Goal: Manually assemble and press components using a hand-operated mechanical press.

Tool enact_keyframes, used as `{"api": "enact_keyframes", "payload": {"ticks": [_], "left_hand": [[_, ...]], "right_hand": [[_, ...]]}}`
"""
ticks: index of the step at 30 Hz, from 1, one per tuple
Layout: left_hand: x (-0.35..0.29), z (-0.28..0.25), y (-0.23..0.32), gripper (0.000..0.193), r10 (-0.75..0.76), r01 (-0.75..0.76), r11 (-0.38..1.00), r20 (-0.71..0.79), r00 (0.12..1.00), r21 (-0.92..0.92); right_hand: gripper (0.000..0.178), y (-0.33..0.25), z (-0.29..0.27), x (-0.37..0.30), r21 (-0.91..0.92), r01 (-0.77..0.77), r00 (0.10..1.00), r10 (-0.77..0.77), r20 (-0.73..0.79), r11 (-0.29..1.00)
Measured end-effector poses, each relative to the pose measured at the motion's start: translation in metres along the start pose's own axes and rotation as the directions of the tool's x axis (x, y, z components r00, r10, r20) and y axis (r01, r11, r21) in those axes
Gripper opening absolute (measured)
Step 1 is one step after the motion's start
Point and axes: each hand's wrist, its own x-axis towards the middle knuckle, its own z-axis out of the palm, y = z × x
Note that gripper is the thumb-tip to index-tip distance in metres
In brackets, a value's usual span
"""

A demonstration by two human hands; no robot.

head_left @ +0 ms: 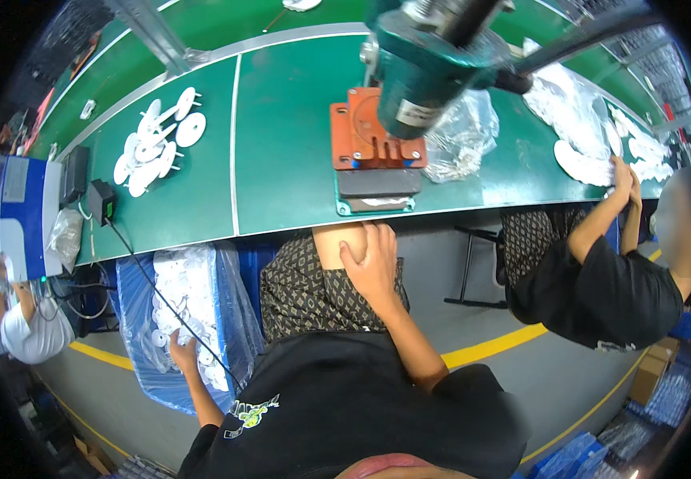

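Note:
My left hand (183,353) is down in a bin lined with blue plastic (142,371), at the heap of white disc parts (186,279). Its thumb and fingers look apart; whether the fingertips touch a disc is too small to tell. Resting on my bare knee (334,243) below the table edge, my right hand (371,263) has its fingers spread and holds nothing. In front of me stands a green press (425,76) over an orange fixture (353,136) on a dark block (380,184). No part shows plainly in the fixture.
Several white discs with stems (150,148) lie on the green table (282,112) at left. A black cable (154,283) hangs across the bin from a small black box (101,199). Clear plastic bags (465,136) lie right of the press. A co-worker (601,295) sits at right, hands at white parts.

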Motion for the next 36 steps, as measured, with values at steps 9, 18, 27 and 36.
{"api": "enact_keyframes", "payload": {"ticks": [9, 18, 27, 36], "left_hand": [[0.047, -0.109, 0.055, 0.055, 0.237, -0.195, 0.968, -0.323, 0.916, 0.158], [0.041, -0.193, 0.281, 0.041, 0.631, -0.709, 0.706, -0.448, 0.633, -0.006], [0.059, -0.100, 0.436, 0.041, 0.835, -0.932, 0.362, -0.447, 0.320, 0.009], [0.125, -0.052, 0.445, 0.061, 0.804, -0.893, 0.433, -0.501, 0.320, 0.123]], "right_hand": [[0.052, 0.000, 0.006, -0.001, 0.003, 0.024, 1.000, -0.024, -0.014, 1.000], [0.053, 0.003, 0.006, 0.003, 0.001, -0.015, 1.000, 0.015, 0.021, 1.000], [0.056, 0.005, 0.006, -0.008, 0.001, -0.011, 1.000, 0.011, -0.010, 1.000], [0.064, -0.082, 0.015, -0.031, 0.684, 0.150, 0.986, -0.161, -0.049, 0.714]]}}
